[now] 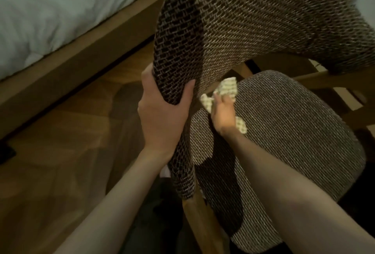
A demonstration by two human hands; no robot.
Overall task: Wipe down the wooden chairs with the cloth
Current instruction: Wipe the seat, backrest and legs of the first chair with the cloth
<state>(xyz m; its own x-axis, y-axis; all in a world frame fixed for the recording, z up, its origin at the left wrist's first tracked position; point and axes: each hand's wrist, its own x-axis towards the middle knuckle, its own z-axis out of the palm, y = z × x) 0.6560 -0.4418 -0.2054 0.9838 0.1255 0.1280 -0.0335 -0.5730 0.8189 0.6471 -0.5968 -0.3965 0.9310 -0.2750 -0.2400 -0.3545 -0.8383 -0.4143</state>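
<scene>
Both busy: left hand (162, 111) clasps the brown woven chair back (253, 20), seemingly steadying it, while right hand (222, 111) clutches the cream waffle cloth (228, 88).

no text, label or number can be read anywhere.

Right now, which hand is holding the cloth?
The right hand, down where backrest meets seat, clutches the pale checked cloth; the left hand holds no cloth and grips the woven backrest's edge.
</scene>
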